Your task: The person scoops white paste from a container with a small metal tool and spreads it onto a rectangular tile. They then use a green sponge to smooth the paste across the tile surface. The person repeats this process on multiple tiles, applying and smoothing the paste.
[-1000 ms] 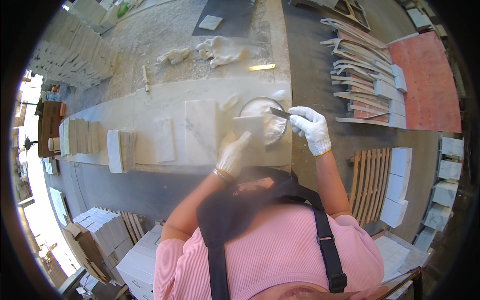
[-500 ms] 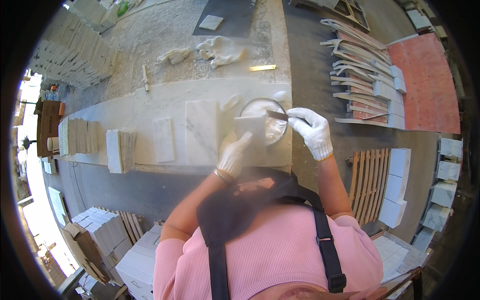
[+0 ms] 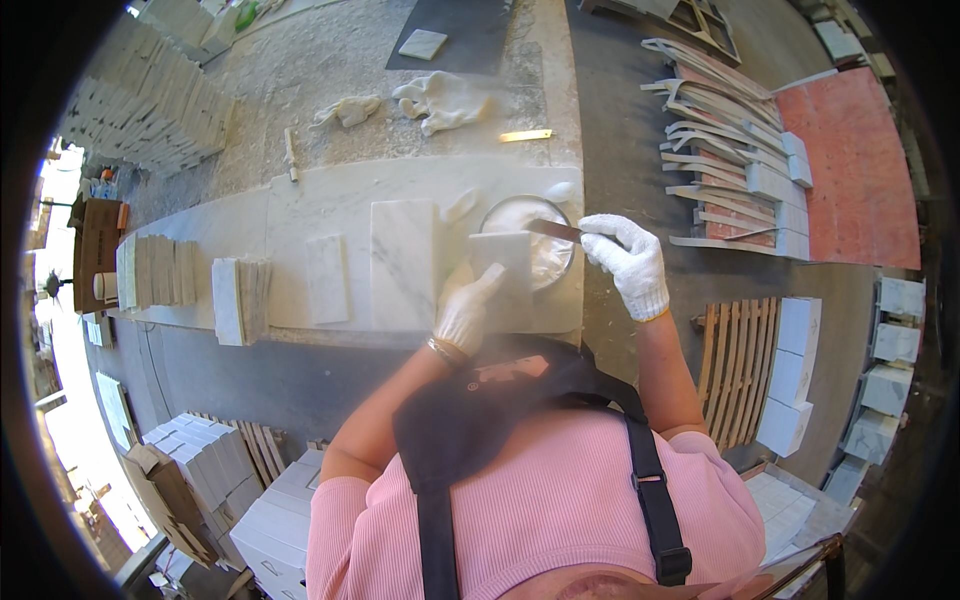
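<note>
My left hand (image 3: 468,305), in a white knit glove, grips a pale marble tile (image 3: 507,270) with the thumb on its upper face. The tile covers the near left part of a round bowl (image 3: 574,240) of white paste (image 3: 548,262). My gloved right hand (image 3: 628,258) is closed on a flat-bladed putty knife (image 3: 552,230), pinched between thumb and fingers. Its blade points left, over the white paste. Left of the bowl lie a larger veined marble tile (image 3: 402,265) and a narrower tile (image 3: 328,279).
Stacked tiles (image 3: 241,302) stand on the worktable's left part, with tall stacks (image 3: 150,105) behind. Crumpled gloves (image 3: 445,103) and a yellow strip (image 3: 525,135) lie farther back. To the right, pale strips (image 3: 715,150) lie on a red board beside a wooden pallet (image 3: 738,370).
The putty knife has shifted slightly, its blade moving a little left and up over the paste. My right hand has turned slightly. The left hand and its tile look unmoved.
</note>
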Motion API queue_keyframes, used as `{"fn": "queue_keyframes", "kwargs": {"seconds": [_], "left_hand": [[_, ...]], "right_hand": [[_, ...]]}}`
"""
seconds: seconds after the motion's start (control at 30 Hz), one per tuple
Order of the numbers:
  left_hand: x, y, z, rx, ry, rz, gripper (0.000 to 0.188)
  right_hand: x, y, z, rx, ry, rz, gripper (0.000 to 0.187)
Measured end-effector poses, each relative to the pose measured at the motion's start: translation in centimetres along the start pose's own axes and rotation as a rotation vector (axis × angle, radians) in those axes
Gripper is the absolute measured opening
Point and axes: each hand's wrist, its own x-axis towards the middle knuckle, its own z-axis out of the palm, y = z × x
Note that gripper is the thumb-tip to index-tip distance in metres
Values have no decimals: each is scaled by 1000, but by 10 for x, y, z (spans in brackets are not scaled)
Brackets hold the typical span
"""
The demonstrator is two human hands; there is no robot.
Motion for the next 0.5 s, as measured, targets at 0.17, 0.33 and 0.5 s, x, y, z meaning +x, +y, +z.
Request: {"fn": "queue_keyframes", "kwargs": {"seconds": [0.17,0.33,0.5], "left_hand": [[-2,4,3,37,-1,15,41],[-4,4,3,55,22,6,40],[0,-1,-1,58,4,24,40]], "right_hand": [[-1,0,5,39,-48,31,21],[-3,7,4,-37,-11,-57,21],[-7,8,-6,-76,3,29,21]]}}
